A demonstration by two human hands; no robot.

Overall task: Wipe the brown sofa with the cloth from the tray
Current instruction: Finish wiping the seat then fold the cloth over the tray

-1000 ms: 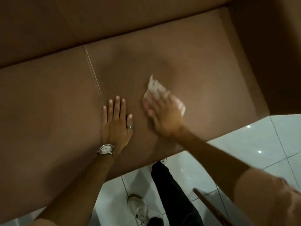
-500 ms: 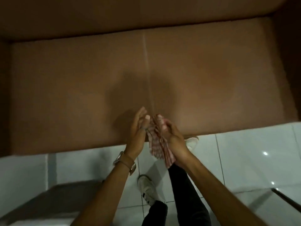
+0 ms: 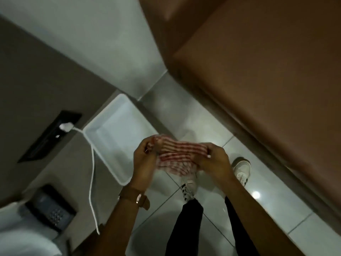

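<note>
View has swung off the seat since half a second ago; sofa (image 3: 273, 74) now fills upper right, hands clear of it. White tray (image 3: 110, 124) sits left on a grey surface, a white cable (image 3: 91, 174) passing its corner. Cloth (image 3: 177, 154), red-striped, is bunched over the tiled floor (image 3: 184, 111) beside the tray. Left hand (image 3: 145, 161) and right hand (image 3: 215, 163) each pinch an end of it.

A: State the position of the hands.
B: Left hand (image 3: 144, 161) and right hand (image 3: 215, 161) are raised side by side in front of the body, forearms extended forward and converging.
A: Grip condition?
B: Fingers of both hands are curled closed on the cloth (image 3: 177, 154) stretched between them. A strap encircles the left wrist.
</note>
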